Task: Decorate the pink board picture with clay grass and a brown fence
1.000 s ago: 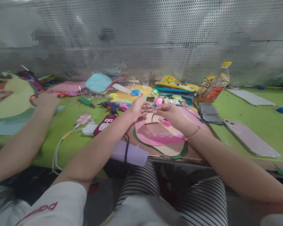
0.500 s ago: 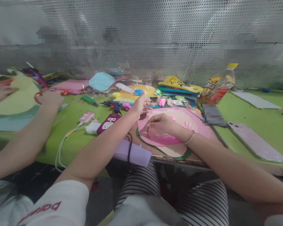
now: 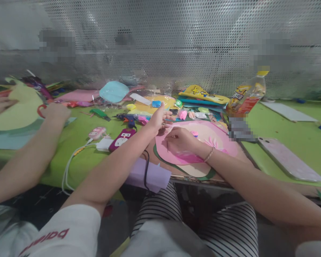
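My right hand (image 3: 180, 140) is over the left part of a pink craft sheet (image 3: 203, 126) shaped with rounded edges. Its fingers are closed in a pinch, and a thin dark sliver shows under them, too small to name. Pink clay-like strips (image 3: 211, 142) and a small pink swirl (image 3: 194, 134) lie on the sheet, to the right of that hand. By the sheet's upper left edge, my left hand (image 3: 160, 119) is open with its fingers stretched out, holding nothing that I can see. Beige and green layers stick out under the pink sheet.
Beside my left arm are a purple power strip (image 3: 122, 139), a white cable and a rolled lilac sheet (image 3: 149, 175). Clay packets and a bottle (image 3: 250, 94) stand behind; a phone (image 3: 289, 159) lies right. At left, another person's hand (image 3: 56, 112) holds red-handled scissors (image 3: 40, 110).
My right hand has shifted slightly left and turned, so its fingers curl lower and more of the pink strips and swirl shows. My left hand stays nearly still.
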`<state>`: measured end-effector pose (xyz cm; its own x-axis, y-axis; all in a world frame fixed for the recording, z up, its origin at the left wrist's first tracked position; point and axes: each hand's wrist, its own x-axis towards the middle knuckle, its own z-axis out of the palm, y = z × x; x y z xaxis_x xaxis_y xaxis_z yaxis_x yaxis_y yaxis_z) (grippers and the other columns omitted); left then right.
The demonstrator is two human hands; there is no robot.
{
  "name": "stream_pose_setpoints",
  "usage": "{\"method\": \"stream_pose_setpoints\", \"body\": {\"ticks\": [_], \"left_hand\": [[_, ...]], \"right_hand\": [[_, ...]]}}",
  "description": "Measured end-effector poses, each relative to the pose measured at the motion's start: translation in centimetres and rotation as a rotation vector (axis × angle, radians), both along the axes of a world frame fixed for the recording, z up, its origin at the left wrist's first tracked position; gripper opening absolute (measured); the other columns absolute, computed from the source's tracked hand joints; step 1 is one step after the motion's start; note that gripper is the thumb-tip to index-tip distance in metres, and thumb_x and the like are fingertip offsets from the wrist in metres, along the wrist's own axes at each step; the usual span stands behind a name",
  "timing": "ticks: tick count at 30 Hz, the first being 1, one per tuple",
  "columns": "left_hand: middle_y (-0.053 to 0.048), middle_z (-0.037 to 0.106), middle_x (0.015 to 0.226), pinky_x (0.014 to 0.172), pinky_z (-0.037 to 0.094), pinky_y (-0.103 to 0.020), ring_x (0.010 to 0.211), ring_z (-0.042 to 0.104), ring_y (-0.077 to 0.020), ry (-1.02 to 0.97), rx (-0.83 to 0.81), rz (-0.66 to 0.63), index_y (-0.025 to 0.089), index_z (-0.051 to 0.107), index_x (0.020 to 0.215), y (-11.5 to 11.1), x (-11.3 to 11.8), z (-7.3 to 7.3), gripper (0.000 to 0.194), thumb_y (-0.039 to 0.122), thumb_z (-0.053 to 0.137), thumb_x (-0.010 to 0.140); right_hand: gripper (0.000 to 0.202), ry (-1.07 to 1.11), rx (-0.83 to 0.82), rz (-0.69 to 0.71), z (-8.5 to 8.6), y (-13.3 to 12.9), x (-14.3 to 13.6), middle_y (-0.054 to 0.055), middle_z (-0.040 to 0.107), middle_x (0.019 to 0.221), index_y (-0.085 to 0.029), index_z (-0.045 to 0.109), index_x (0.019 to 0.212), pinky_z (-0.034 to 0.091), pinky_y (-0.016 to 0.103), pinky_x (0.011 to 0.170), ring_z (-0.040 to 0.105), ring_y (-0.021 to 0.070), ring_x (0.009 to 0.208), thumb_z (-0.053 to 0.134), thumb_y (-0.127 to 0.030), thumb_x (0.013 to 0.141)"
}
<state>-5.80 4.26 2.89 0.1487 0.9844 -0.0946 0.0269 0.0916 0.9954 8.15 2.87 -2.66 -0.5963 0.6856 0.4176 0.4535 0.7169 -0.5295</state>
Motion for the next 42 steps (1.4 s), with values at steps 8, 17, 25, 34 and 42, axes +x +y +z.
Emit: {"method": "stream_pose_setpoints", "body": {"ticks": [8,17,25,34,42], "left_hand": [[-0.015,0.067,0.09,0.058,0.045,-0.026,0.081,0.062,-0.0215,-0.013,0.011,0.018,0.009,0.055,0.116,0.0,0.0,0.1,0.077,0.067,0.016,0.086],[-0.015,0.066,0.092,0.058,0.044,-0.026,0.082,0.061,-0.0217,-0.002,0.027,0.018,0.008,0.056,0.116,-0.5,0.0,0.5,0.077,0.066,0.014,0.086],[-0.015,0.064,0.095,0.056,0.043,-0.024,0.077,0.06,-0.0193,0.004,0.021,0.028,0.009,0.057,0.113,-0.5,0.0,0.5,0.077,0.066,0.013,0.086],[-0.015,0.063,0.086,0.056,0.043,-0.025,0.077,0.058,-0.0209,0.019,0.018,0.015,0.008,0.056,0.114,-0.4,0.1,0.4,0.081,0.07,0.014,0.083],[-0.014,0.064,0.086,0.056,0.043,-0.024,0.077,0.059,-0.0209,0.036,0.023,0.006,0.009,0.056,0.114,-0.3,0.1,0.4,0.081,0.07,0.012,0.083]], "right_hand": [[0.028,-0.097,0.151,0.074,0.9,-1.1,0.1,0.009,0.067,0.079,-0.013,0.073,0.078,0.044,0.027,0.073,0.056,0.0171,0.078,0.046,-0.005,0.075],[0.03,-0.185,0.274,0.082,1.0,-1.2,0.8,0.009,0.06,0.073,-0.014,0.074,0.085,0.042,0.031,0.071,0.05,0.0184,0.074,0.047,-0.007,0.075],[0.029,-0.208,0.331,0.081,1.1,-1.3,1.3,0.01,0.059,0.077,-0.014,0.073,0.094,0.043,0.032,0.075,0.051,0.0192,0.078,0.048,-0.01,0.079],[0.031,-0.248,0.349,0.085,1.3,-1.6,1.2,0.01,0.06,0.079,-0.014,0.073,0.093,0.042,0.031,0.075,0.051,0.0193,0.078,0.045,-0.009,0.081],[0.031,-0.276,0.336,0.076,1.3,-1.8,1.2,0.011,0.061,0.08,-0.014,0.073,0.095,0.041,0.032,0.075,0.05,0.0196,0.079,0.045,-0.009,0.081]]}}
